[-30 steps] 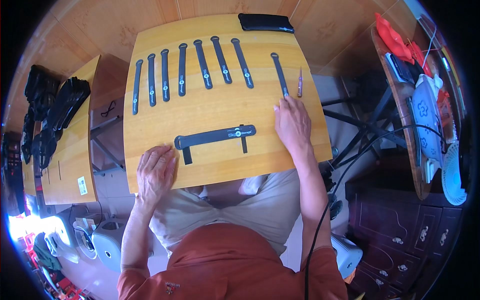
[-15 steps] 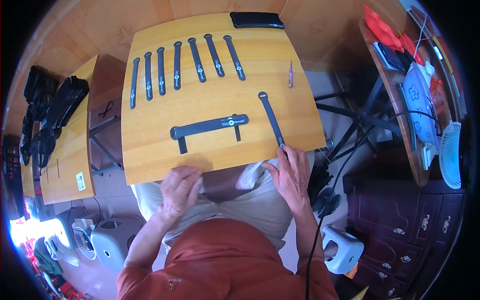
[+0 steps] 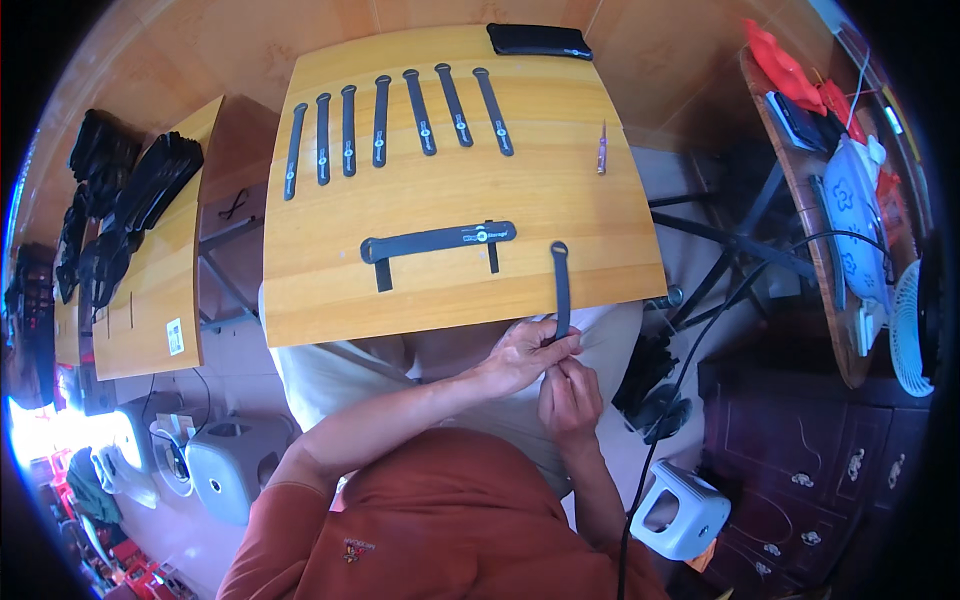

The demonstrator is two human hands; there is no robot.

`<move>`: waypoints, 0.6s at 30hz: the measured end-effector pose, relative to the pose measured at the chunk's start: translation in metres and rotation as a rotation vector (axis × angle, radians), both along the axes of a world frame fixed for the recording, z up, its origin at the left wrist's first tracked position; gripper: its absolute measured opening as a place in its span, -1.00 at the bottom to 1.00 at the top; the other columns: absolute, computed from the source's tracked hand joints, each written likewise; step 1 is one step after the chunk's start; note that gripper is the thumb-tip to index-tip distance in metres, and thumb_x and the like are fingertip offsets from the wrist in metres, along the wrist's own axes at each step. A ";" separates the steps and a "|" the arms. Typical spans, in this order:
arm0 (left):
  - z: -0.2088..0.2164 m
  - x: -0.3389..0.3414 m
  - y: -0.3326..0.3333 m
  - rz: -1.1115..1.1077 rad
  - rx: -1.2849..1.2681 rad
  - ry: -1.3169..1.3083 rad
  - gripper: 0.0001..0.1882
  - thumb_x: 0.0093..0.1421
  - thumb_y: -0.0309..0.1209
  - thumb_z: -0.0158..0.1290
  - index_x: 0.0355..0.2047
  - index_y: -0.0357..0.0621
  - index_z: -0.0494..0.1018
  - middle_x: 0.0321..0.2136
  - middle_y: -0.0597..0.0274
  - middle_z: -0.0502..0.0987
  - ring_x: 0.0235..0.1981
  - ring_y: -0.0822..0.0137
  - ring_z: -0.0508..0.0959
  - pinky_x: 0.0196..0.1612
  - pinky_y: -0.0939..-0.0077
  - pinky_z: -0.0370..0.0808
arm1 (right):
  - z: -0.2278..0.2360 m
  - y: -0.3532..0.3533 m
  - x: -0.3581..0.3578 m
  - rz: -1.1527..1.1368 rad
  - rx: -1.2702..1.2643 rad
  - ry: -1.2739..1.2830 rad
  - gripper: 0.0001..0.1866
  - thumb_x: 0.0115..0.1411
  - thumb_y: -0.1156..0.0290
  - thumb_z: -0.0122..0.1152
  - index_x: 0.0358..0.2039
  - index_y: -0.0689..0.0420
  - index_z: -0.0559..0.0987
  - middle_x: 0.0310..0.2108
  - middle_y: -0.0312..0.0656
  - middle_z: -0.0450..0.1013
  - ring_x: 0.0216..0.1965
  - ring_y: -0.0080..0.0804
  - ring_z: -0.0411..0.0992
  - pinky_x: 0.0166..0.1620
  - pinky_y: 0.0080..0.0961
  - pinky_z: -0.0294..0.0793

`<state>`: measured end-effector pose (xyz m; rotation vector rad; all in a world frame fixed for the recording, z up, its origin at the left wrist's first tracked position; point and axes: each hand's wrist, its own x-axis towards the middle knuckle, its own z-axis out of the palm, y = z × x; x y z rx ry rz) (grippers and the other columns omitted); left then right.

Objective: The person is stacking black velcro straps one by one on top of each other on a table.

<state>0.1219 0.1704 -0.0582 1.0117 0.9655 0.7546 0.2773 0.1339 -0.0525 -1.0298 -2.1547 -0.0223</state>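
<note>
A dark grey strap (image 3: pixel 561 287) with a looped end hangs over the table's near right edge. My left hand (image 3: pixel 525 355) pinches it just off that edge. Right below, my right hand (image 3: pixel 571 399) is closed at the strap's lower end, which the fingers mostly hide. Another grey strap (image 3: pixel 437 241) lies crosswise on the table, over two short black strips (image 3: pixel 384 275) that stick out toward me. Farther back, several like straps (image 3: pixel 380 120) are laid out in a row, their looped ends pointing away.
On the wooden table (image 3: pixel 330 290) lie a slim purple pen-like tool (image 3: pixel 602 150) at right and a black packed bundle (image 3: pixel 540 40) at the far edge. Piles of black straps (image 3: pixel 158 185) cover a left side table. A black cable (image 3: pixel 690 340) runs past my right arm.
My left hand has moved right and taken hold of the strap beside my right hand. The strap has been drawn toward me, partly off the table. The view has shifted slightly.
</note>
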 end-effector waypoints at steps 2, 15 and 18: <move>0.009 -0.001 -0.005 0.071 0.056 -0.121 -0.61 0.50 -0.20 0.00 -0.04 -0.33 0.58 -0.27 0.22 0.66 -0.18 0.49 0.56 -0.06 0.50 0.54 | 0.001 -0.007 0.002 0.041 0.003 0.043 -0.77 0.05 0.74 0.31 -0.24 0.33 0.59 -0.24 -0.02 0.51 -0.30 -0.09 0.55 -0.29 -0.31 0.56; 0.054 -0.119 -0.062 0.615 0.013 -0.007 -0.72 0.44 -0.31 0.10 -0.08 -0.34 0.59 -0.48 0.26 0.63 -0.47 0.53 0.58 -0.34 0.65 0.52 | 0.039 0.039 -0.006 0.324 -0.557 0.370 -0.77 0.09 0.76 0.26 -0.26 0.23 0.53 -0.27 -0.01 0.55 -0.27 -0.08 0.56 -0.19 -0.33 0.55; 0.055 -0.136 -0.068 0.649 0.026 0.086 -0.75 0.39 -0.33 0.18 -0.15 -0.33 0.62 -0.52 0.31 0.60 -0.53 0.57 0.54 -0.43 0.66 0.48 | 0.046 0.054 -0.014 0.404 -0.672 0.416 -0.84 0.13 0.68 0.31 -0.27 0.25 0.56 -0.28 -0.04 0.55 -0.28 -0.16 0.56 -0.19 -0.38 0.54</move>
